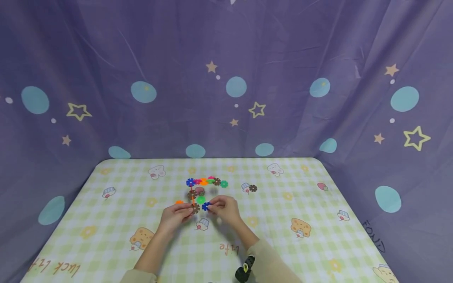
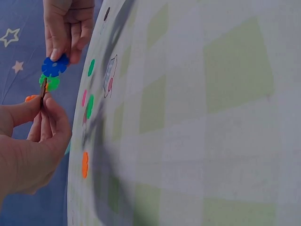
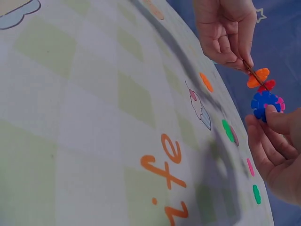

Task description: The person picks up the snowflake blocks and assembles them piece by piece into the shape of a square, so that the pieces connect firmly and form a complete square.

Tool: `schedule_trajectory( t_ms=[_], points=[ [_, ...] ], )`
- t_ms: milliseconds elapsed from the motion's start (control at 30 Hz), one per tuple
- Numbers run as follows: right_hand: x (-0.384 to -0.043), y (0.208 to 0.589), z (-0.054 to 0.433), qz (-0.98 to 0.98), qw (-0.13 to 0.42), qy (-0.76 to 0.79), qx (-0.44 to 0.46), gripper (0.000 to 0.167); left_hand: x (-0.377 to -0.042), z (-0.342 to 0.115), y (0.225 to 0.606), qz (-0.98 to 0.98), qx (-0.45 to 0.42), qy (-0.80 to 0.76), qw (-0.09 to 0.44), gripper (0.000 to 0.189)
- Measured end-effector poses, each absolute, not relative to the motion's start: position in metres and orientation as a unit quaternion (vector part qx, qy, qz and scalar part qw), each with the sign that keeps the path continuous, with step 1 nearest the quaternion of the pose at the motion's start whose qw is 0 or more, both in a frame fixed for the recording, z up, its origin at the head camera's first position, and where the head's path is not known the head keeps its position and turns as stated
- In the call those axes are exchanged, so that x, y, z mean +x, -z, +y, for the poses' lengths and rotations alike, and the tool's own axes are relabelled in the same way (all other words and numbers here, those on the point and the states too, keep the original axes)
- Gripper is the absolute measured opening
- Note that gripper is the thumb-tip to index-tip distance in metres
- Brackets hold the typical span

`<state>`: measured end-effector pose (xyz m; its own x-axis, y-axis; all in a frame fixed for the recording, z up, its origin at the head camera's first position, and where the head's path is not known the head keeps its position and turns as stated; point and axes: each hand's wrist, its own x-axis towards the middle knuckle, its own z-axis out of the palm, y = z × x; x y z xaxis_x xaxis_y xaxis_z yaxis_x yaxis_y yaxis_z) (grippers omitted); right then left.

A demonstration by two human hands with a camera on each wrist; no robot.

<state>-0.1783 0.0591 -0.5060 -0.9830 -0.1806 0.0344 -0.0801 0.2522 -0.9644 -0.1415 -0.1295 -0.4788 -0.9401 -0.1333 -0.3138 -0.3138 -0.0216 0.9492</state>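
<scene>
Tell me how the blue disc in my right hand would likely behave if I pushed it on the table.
The blue disc is probably light, as it looks small beside your right hand. It seems stiff: pinched at one edge, it shows no sag. Its slotted rim might make it roll bumpily on edge.

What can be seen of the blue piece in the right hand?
The blue piece is a flat disc, apparently plastic, with notches around its rim and what looks like a small central hole. The right hand pinches its edge, holding it above the checked tablecloth, near the brown piece in the left hand.
</scene>
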Motion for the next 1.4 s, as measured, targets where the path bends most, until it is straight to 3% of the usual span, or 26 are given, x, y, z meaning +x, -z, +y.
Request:
schedule_trajectory(
  t_ms=[300,767,933,1167,1400],
  points=[
    [-0.175,0.501,0.062,0.757,0.042,0.641,-0.119,0.012,-0.142,-0.122,0.476,0.699,-0.147,-0.696,0.067,0.032],
    [-0.148,0.463,0.06,0.787,-0.026,0.598,-0.15,0.005,-0.138,-0.11,0.474,0.712,-0.171,-0.681,0.027,0.027],
    [-0.157,0.486,0.059,0.795,-0.059,0.582,-0.159,0.005,-0.139,-0.108,0.475,0.712,-0.184,-0.677,0.031,0.025],
    [-0.163,0.5,0.061,0.823,-0.122,0.496,-0.248,0.008,-0.138,-0.106,0.475,0.719,-0.191,-0.667,0.039,0.022],
    [-0.163,0.499,0.063,0.815,-0.119,0.513,-0.243,0.004,-0.14,-0.11,0.478,0.703,-0.177,-0.686,0.061,0.026]
  ],
)
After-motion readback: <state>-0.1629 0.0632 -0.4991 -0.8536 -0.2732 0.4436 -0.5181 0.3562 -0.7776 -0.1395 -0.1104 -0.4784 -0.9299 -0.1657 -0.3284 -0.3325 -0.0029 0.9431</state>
